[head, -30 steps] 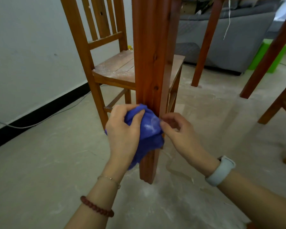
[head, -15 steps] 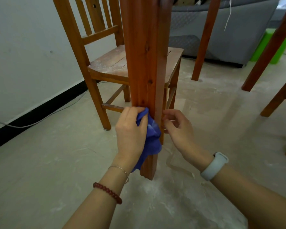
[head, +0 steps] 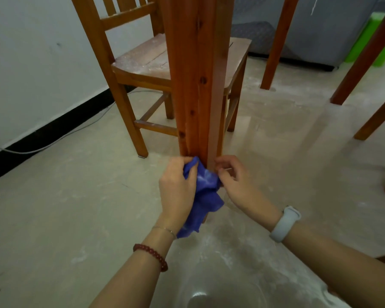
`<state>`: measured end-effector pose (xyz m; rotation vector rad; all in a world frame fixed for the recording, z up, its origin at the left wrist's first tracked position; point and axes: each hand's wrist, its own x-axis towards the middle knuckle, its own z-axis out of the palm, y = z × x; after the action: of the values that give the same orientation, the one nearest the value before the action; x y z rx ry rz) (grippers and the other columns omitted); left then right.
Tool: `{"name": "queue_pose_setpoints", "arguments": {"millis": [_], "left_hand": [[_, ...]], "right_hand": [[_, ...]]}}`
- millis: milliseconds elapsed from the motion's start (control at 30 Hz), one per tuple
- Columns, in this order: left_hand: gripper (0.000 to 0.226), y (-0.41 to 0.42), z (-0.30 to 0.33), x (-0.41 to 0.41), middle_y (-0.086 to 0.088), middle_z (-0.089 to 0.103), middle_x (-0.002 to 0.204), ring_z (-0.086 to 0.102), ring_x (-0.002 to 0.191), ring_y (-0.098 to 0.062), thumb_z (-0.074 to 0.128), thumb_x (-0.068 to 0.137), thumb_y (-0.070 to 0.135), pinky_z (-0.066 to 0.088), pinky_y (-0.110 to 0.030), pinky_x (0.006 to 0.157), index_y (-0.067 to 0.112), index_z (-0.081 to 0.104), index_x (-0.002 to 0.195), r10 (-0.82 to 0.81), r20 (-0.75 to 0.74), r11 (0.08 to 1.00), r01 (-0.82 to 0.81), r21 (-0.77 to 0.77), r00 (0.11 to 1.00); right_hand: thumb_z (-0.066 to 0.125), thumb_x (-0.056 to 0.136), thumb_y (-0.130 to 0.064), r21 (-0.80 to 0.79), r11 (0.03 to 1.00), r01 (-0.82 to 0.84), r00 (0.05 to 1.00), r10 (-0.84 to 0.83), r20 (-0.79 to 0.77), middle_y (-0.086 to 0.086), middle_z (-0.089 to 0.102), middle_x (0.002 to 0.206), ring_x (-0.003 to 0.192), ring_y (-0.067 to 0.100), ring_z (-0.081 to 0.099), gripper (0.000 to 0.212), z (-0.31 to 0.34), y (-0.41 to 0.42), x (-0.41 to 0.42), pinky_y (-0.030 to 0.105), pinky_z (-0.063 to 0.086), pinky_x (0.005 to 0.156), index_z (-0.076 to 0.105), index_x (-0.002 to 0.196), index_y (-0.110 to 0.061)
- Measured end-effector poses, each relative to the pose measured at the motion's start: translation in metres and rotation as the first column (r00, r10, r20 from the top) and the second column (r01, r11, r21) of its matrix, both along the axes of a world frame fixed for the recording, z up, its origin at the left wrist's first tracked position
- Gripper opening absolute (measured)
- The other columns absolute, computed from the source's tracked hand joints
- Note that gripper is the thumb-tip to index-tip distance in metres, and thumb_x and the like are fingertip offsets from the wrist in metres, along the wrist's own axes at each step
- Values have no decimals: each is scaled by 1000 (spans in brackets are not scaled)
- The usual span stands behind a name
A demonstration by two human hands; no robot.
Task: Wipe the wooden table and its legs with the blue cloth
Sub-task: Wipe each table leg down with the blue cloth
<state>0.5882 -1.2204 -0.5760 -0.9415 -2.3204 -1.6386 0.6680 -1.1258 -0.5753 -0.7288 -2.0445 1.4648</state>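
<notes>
A thick wooden table leg (head: 198, 74) rises up the middle of the view from the floor. The blue cloth (head: 206, 192) is bunched around its lowest part and hides the foot. My left hand (head: 178, 187) grips the cloth on the left side of the leg. My right hand (head: 233, 181) pinches the cloth's right edge against the leg, its fingers curled. A loose tail of cloth hangs down toward the floor.
A wooden chair (head: 147, 63) stands right behind the leg by the white wall. Two more table legs (head: 278, 41) and another chair's legs (head: 378, 121) are at the right. A grey sofa (head: 320, 25) and a green stool (head: 373, 41) sit farther back. A cable (head: 53, 141) runs along the wall.
Both hands and the cloth have slid down the leg, from above its foot to the very bottom. The view has tilted down and moved closer to the leg.
</notes>
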Motion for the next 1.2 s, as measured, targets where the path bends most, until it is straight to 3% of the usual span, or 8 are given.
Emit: {"name": "queue_pose_setpoints", "arguments": {"millis": [200,367,533,633,733,967,1100,1200], "left_hand": [[18,10,-9,-3,10,46,87,47,78,5,53,89,11,34,0,73,25,41,90,87,32,991,-90,103,996],[11,23,-40,0,4,41,88,37,77,2,54,87,4,35,-6,78,12,47,86,105,-62,978,-91,188,993],[3,12,-116,14,-15,50,93,52,84,-21,50,86,-1,38,-22,79,0,52,88,22,210,995,0,-104,977],[11,12,-128,16,-5,51,82,49,71,-2,47,86,-5,39,-14,70,5,50,88,105,483,989,-41,-141,869],[11,10,-135,6,-2,55,80,50,74,-14,54,84,0,40,-22,74,10,49,81,174,606,978,-62,-200,777],[18,-20,-108,27,0,58,72,56,66,-7,66,79,4,48,-15,66,16,54,73,-4,775,995,-76,68,632],[16,-36,-115,26,-2,54,91,55,79,-19,65,81,10,47,-24,73,16,51,88,223,692,971,-216,-100,687],[36,-42,-122,23,0,41,107,48,91,-16,64,83,18,41,-24,80,15,50,116,225,645,970,-107,-217,730]], "right_hand": [[40,95,-9,-48,998,33,996,-29,83,-13,51,95,93,16,54,31,-10,15,0,36,47,89,45,124,-17],[38,95,-8,-175,981,83,994,-68,89,-7,55,97,98,25,57,24,-28,9,-15,42,48,92,46,114,-20],[41,94,-9,-194,978,75,983,-40,177,0,59,94,90,23,59,22,-58,-1,-11,35,50,85,50,111,-19],[38,94,-7,-209,973,97,974,-50,219,-2,57,87,86,20,58,20,-65,7,-3,33,47,84,49,107,-18],[43,93,-10,-224,969,103,929,-13,371,5,55,104,98,26,57,22,-79,11,4,34,47,85,49,113,-19],[66,84,-15,-281,831,-479,728,556,402,-15,40,122,108,-1,43,68,-95,-19,28,1,35,88,25,138,-19],[59,87,-15,-251,925,-285,764,377,523,6,54,106,89,13,50,34,-108,-38,31,22,43,72,45,117,-6],[55,88,-10,-367,925,-94,811,285,511,9,53,101,84,17,53,22,-113,-39,32,27,46,72,44,108,-8]]}}
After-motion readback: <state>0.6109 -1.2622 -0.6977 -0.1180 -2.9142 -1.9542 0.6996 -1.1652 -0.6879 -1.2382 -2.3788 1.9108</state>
